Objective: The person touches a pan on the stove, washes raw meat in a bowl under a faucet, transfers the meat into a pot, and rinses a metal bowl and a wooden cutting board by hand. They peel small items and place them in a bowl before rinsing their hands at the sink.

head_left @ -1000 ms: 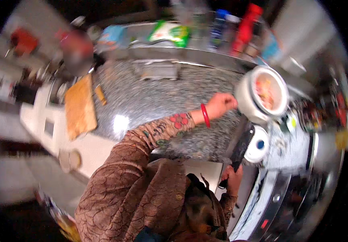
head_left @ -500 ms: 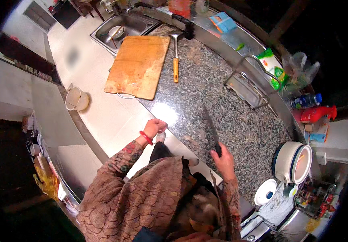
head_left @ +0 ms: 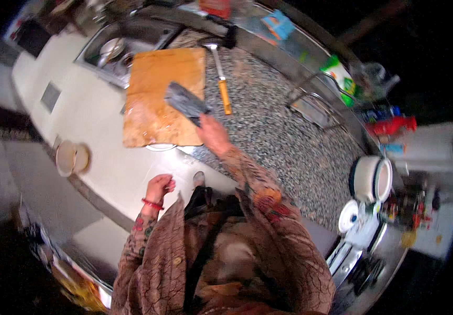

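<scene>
My right hand [head_left: 214, 135] is closed round the dark handle of a cleaver [head_left: 183, 98]. The broad grey blade is over the wooden cutting board [head_left: 153, 100]; whether it touches the board I cannot tell. My left hand [head_left: 161, 188], with a red bracelet at the wrist, hangs over the floor in front of me. Its fingers are curled in and nothing shows in them. Right of the board lies a spatula [head_left: 223, 92] with a yellow handle. Under the board's near edge the rim of a white dish [head_left: 161, 147] peeks out.
A steel sink [head_left: 92, 58] with a bowl [head_left: 112, 48] in it adjoins the board's far left. On the speckled counter [head_left: 279, 131] stand a wire rack [head_left: 315, 107] and, at right, a white pot [head_left: 369, 178] with its lid [head_left: 348, 216] nearby. A pale bucket [head_left: 71, 158] stands on the floor.
My right hand has carried the cleaver from the near right of the counter up and left to the board. My left hand has drawn back toward the lower left. The view has shifted.
</scene>
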The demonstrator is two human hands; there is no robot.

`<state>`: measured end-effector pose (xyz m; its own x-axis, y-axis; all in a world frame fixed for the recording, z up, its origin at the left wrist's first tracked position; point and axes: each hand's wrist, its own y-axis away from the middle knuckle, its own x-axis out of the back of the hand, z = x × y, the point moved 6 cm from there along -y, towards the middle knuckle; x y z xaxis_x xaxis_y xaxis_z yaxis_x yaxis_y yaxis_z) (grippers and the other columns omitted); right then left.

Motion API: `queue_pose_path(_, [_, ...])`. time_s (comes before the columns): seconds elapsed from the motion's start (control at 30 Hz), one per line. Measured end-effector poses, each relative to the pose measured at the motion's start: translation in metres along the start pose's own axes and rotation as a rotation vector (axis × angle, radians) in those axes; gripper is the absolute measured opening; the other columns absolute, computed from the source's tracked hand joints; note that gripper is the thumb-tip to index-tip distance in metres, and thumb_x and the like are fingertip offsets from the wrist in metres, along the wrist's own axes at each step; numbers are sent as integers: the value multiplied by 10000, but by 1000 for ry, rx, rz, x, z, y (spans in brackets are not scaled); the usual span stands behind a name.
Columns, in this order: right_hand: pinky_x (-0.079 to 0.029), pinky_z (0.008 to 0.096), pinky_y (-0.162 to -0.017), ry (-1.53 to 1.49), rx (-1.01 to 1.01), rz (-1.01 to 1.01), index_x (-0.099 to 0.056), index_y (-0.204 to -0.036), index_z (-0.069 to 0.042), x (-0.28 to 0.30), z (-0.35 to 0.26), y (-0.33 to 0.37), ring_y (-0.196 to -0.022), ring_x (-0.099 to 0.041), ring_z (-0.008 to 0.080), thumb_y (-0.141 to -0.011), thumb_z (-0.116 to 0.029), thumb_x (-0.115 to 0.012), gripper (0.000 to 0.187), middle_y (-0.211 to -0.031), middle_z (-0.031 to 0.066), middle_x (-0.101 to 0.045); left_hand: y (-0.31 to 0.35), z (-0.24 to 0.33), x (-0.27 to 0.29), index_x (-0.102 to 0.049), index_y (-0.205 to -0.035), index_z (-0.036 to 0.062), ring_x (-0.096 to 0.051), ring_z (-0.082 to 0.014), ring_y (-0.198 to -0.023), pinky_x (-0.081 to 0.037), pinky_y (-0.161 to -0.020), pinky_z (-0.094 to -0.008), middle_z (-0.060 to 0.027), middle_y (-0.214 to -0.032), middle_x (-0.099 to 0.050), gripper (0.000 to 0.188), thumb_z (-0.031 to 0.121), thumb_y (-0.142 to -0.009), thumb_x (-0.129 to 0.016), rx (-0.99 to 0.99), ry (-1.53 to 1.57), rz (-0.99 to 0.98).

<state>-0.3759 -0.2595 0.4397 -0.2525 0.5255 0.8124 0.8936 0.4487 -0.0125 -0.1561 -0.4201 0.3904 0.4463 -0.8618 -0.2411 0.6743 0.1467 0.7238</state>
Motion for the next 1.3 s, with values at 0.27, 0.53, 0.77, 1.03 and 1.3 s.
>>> queue_pose_path(0.27, [-437,445,-742,-13,127,126,-514,-1026,-8,-2,-5,-22,-864,-493,351,-735,-118,-566,316,-973,187,-451,-2,10,-9,-571,-909,14,-583,-154,-625,-489,-562,-257,-65,-718,-603,146,137,-842,-529,18,-18,-42])
queue_pose_path(0.53, [-467,377,-680,-324,-266,391,-618,-859,-51,91,149,24,-774,-583,300,-756,-135,-586,136,-805,134,-607,-4,25,-63,-558,-912,26,-588,-168,-639,-492,-585,-279,-66,-731,-600,168,176,-840,-545,6,-68,-133])
queue_pose_path(0.77, [-463,424,-624,150,-572,575,-638,-776,-89,227,298,41,-714,-585,348,-755,-259,-550,193,-747,156,-613,0,6,-92,-566,-907,16,-588,-159,-639,-485,-577,-263,-72,-728,-609,161,165,-849,-543,53,-75,-133])
queue_pose_path(1.03, [-472,437,-679,414,-450,242,-653,-788,-101,206,332,-8,-807,-597,324,-725,-265,-514,224,-871,145,-627,7,-8,-108,-570,-910,18,-589,-162,-637,-489,-584,-257,-70,-730,-610,155,159,-851,-540,99,-58,-75])
queue_pose_path(1.3, [-465,445,-673,364,-517,162,-633,-787,-51,202,357,-16,-837,-575,370,-732,-221,-496,224,-878,166,-615,4,-18,-109,-573,-914,18,-590,-154,-631,-490,-586,-258,-70,-735,-611,153,150,-845,-541,106,-46,-58])
